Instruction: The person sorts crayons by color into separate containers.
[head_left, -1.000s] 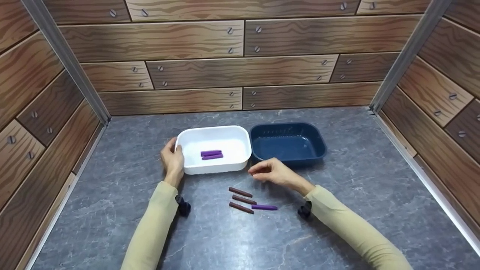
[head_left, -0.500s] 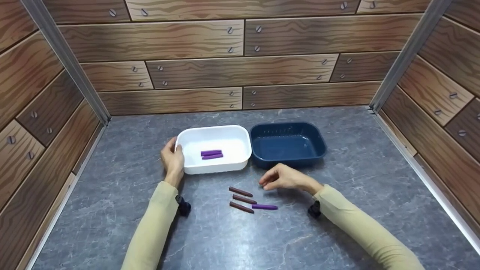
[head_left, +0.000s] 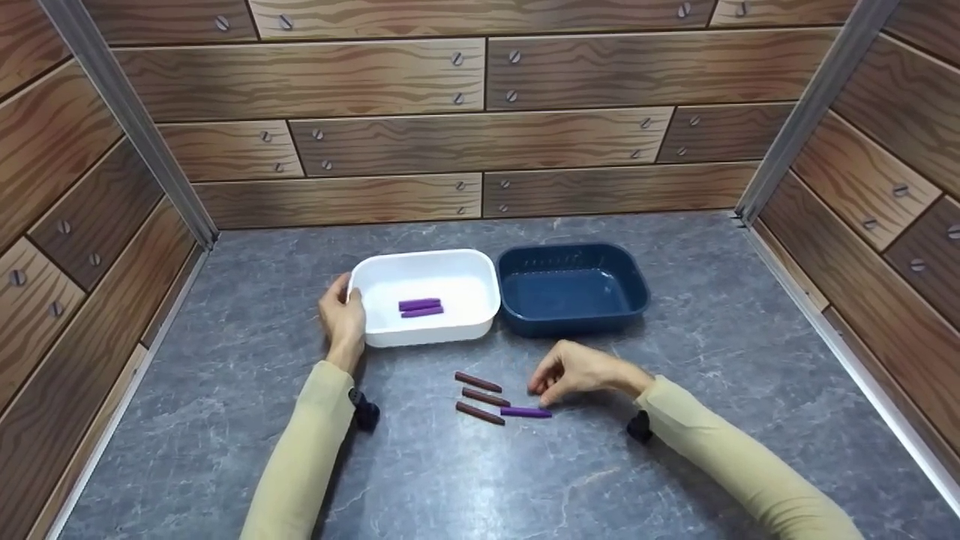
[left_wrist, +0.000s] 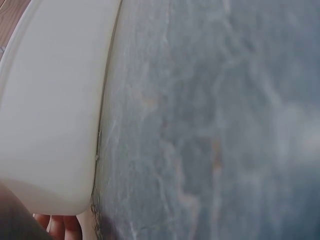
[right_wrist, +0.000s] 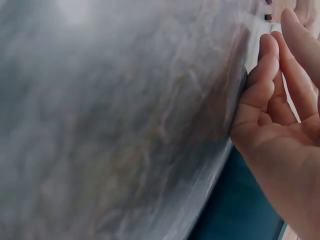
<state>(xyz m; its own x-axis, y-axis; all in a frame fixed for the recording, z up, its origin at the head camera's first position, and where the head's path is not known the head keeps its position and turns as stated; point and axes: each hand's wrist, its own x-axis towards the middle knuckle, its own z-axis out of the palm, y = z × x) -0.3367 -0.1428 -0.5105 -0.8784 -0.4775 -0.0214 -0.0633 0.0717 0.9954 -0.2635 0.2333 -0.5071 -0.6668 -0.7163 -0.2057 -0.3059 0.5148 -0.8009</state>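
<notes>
At the left end of a white rectangular tub [head_left: 420,337], my left hand [head_left: 344,319] grips the wall with the thumb at the rim and the fingers outside, below the tub in the left wrist view. Purple crayons [head_left: 421,306] lie side by side on its floor. My right hand [head_left: 577,371] hovers just behind a purple crayon [head_left: 526,412] on the table, thumb and forefinger apart and nothing between them. Three brown crayons lie slanted to its left: the back one [head_left: 478,382], the middle one [head_left: 485,397] and the front one [head_left: 480,413].
A dark blue tub [head_left: 574,328] stands right against the white one, with nothing inside. Both rest on a grey marbled table [head_left: 480,487]. Wood-patterned panels [head_left: 480,142] wall in the back and sides.
My right hand has moved right and toward me, from beside the tubs to the purple crayon. The left hand keeps its grip on the white tub. The crayons have stayed put.
</notes>
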